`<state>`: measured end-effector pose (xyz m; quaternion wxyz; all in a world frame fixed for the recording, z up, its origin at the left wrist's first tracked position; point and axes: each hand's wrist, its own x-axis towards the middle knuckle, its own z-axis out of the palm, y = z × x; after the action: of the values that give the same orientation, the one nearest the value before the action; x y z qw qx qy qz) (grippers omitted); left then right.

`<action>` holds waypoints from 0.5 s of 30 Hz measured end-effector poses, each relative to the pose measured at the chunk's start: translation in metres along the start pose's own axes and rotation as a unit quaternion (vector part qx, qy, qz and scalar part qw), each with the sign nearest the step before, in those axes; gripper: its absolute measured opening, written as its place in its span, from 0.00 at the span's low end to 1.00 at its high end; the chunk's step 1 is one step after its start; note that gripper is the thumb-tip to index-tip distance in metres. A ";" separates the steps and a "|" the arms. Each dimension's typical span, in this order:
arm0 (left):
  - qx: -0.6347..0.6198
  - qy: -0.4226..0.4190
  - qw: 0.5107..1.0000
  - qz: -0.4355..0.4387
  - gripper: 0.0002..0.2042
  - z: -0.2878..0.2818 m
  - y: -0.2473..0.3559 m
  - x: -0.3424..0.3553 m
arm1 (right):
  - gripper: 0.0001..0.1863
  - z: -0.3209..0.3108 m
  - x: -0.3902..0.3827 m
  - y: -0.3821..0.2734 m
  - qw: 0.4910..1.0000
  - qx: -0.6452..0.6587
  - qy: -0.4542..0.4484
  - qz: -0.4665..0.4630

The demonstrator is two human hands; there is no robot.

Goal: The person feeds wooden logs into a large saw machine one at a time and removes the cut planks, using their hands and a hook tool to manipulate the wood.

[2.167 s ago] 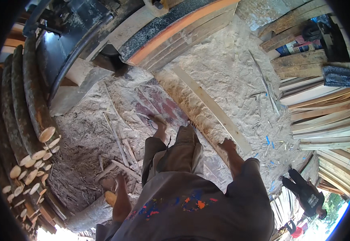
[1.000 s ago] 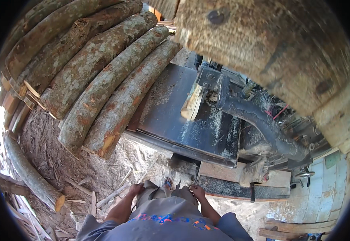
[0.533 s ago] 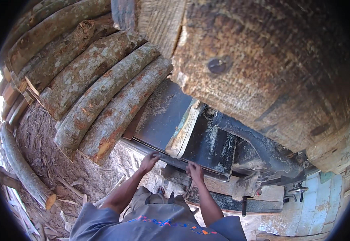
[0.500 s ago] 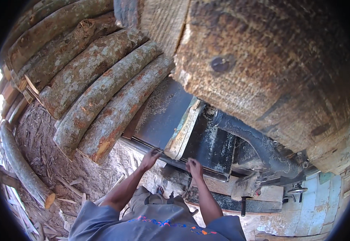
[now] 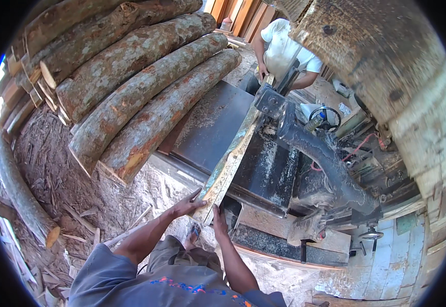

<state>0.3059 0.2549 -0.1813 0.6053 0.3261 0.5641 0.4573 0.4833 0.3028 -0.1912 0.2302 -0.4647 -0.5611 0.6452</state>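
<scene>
A long, narrow wooden plank (image 5: 228,166) lies over a dark metal machine table (image 5: 215,123), its near end jutting past the front edge. At that end my left hand (image 5: 188,205) is closed on the left side, fingers over the top. My right hand (image 5: 220,220) is pressed to the opposite side, its fingers partly hidden. The plank's face is pale with greenish patches and a dark line along it. Its far part passes beside a dark metal machine arm (image 5: 312,153). Beyond, a co-worker's hand (image 5: 263,71) is at the far end.
Bark-covered logs (image 5: 166,110) are stacked left of the table. A big rough timber beam (image 5: 381,66) hangs across the upper right. Handwheels (image 5: 371,234) and machine parts stand at right. Wood scraps and sawdust cover the ground (image 5: 49,169). The co-worker in a white shirt (image 5: 282,48) stands beyond the machine.
The plank has come toward me, its near end now well past the table edge. Both hands have moved nearer and taken hold of it. The co-worker has come into view.
</scene>
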 end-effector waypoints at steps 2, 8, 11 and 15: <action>0.032 0.016 0.999 -0.003 0.48 0.003 -0.017 -0.020 | 0.35 0.011 -0.023 0.011 1.000 0.015 0.013 -0.006; 0.000 0.017 1.000 -0.019 0.47 0.017 -0.037 -0.091 | 0.31 0.036 -0.080 0.054 0.992 0.088 0.045 -0.076; -0.054 0.001 0.998 -0.037 0.46 0.022 -0.046 -0.126 | 0.32 0.045 -0.111 0.065 0.995 0.066 0.051 -0.046; -0.021 0.015 0.999 -0.034 0.44 0.024 -0.082 -0.173 | 0.32 0.062 -0.173 0.066 0.998 0.014 0.045 -0.032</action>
<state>0.3538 0.0682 -0.1854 0.6190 0.2870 0.5738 0.4530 0.5245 0.1125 -0.1978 0.2821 -0.4719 -0.5556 0.6237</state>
